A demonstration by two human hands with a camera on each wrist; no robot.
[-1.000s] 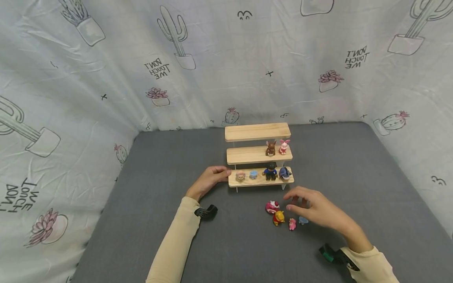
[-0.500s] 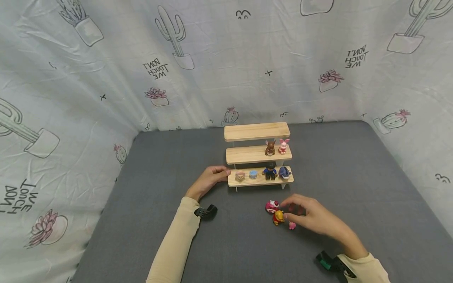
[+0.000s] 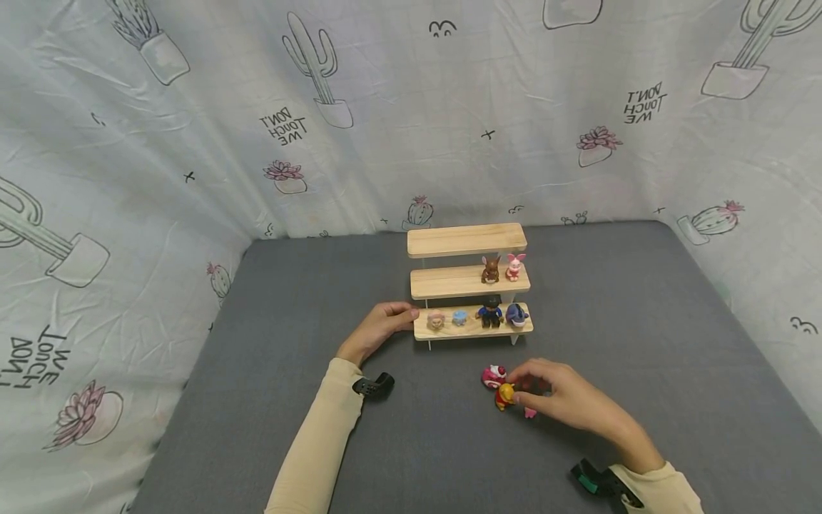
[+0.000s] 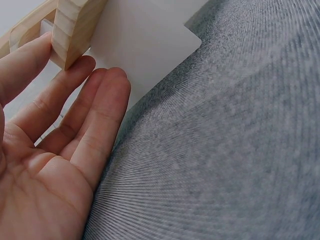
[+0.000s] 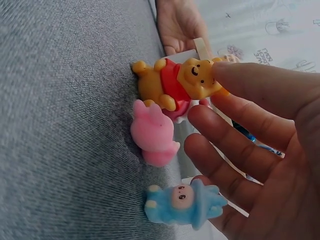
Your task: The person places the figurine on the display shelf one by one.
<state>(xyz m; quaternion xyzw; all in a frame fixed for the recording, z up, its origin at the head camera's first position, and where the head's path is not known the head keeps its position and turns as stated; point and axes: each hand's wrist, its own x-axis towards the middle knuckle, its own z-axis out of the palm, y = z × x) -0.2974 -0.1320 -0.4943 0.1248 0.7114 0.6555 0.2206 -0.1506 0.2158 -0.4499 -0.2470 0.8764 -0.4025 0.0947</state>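
Observation:
My left hand (image 3: pixel 379 328) holds the left end of the lowest board of a three-tier wooden display stand (image 3: pixel 467 241). In the left wrist view its thumb and index finger pinch the board's end (image 4: pixel 75 35). On the table in front of the stand, my right hand (image 3: pixel 568 396) has thumb and index finger at the head of a yellow Winnie the Pooh figurine (image 5: pixel 175 82) in a red shirt, pinching it. A pink figurine (image 5: pixel 152 135) and a light blue one in a hat (image 5: pixel 192 202) lie below its fingers. A magenta-and-white figurine (image 3: pixel 494 375) touches the Pooh's far side.
Along the lowest board stand several figurines, among them a dark-haired one in blue (image 3: pixel 491 313) and a blue-grey donkey (image 3: pixel 516 315). The middle board carries a brown figurine (image 3: pixel 491 270) and a pink one (image 3: pixel 514 267). A printed cloth (image 3: pixel 385 128) hangs behind the grey table (image 3: pixel 308 285).
My right hand has come down and left, from above the loose figurines onto the Pooh figurine, and its fingers have closed in. The left hand has stayed on the stand.

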